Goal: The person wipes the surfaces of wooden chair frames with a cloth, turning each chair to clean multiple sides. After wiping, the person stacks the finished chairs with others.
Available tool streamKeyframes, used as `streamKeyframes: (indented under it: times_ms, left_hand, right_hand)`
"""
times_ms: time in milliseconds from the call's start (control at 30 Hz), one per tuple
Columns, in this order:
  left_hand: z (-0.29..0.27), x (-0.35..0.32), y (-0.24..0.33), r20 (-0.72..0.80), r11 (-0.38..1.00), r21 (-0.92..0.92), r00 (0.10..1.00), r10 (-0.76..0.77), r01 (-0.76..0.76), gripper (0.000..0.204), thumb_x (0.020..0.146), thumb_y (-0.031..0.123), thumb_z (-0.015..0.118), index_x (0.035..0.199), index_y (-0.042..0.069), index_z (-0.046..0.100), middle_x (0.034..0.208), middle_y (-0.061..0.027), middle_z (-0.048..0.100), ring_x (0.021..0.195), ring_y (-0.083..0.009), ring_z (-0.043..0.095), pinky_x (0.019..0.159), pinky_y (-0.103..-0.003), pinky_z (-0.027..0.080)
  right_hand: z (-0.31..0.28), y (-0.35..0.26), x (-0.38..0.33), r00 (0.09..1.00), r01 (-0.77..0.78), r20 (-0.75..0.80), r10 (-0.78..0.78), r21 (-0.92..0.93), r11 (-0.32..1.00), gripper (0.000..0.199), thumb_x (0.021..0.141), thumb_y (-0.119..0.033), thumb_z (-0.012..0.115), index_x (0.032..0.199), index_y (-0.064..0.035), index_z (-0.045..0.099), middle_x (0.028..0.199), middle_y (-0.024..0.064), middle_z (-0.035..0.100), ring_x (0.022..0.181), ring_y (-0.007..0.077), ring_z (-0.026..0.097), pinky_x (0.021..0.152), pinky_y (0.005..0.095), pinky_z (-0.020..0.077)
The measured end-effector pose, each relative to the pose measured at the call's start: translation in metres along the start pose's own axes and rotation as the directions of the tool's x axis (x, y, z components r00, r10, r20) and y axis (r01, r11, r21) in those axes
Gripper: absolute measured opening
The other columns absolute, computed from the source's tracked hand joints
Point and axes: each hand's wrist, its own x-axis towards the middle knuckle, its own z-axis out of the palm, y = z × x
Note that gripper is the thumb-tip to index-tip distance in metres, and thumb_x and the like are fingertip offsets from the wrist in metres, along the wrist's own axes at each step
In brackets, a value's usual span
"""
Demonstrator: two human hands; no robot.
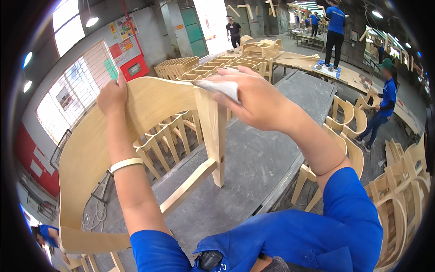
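Observation:
A pale wooden chair frame (pixel 149 109) with a curved back stands on a grey workbench (pixel 253 158), one leg resting on the bench top. My left hand (pixel 112 95) grips the upper edge of the curved back. My right hand (pixel 253 97) presses a white piece of sanding paper (pixel 219 87) onto the top of the chair's leg joint. A pale band sits on my left forearm.
Several more unfinished chair frames stand behind the bench (pixel 217 63) and to the right (pixel 349 131). Stacked chair parts lie at far right (pixel 403 195). People in blue shirts work at the back and right (pixel 385 99). A window wall is at left.

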Motion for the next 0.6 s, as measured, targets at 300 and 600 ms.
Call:
streamKeyframes:
  times_ms: [300, 600]
  left_hand:
    - [-0.001, 0.001, 0.002, 0.025, 1.000, -0.025, 1.000, 0.006, -0.006, 0.062, 0.094, 0.057, 0.034, 0.083, 0.010, 0.072, 0.086, -0.0168, 0.070, 0.082, -0.0355, 0.067, 0.073, -0.046, 0.051]
    - [0.007, 0.004, 0.000, 0.001, 1.000, -0.012, 1.000, 0.018, -0.018, 0.059, 0.093, 0.055, 0.038, 0.084, 0.010, 0.073, 0.084, -0.0167, 0.071, 0.081, -0.0347, 0.068, 0.074, -0.045, 0.051]
  right_hand:
    - [0.011, 0.000, -0.002, 0.973, 0.058, -0.232, 0.023, 0.339, 0.939, 0.046, 0.098, -0.037, 0.048, 0.117, 0.0042, 0.060, 0.130, 0.0218, 0.055, 0.124, 0.0347, 0.049, 0.107, 0.0410, 0.0327]
    - [0.039, 0.008, 0.002, 0.939, 0.028, -0.342, 0.028, 0.160, 0.987, 0.038, 0.097, -0.036, 0.048, 0.119, -0.0088, 0.062, 0.123, 0.0101, 0.062, 0.128, 0.0360, 0.045, 0.109, 0.0517, 0.0247]
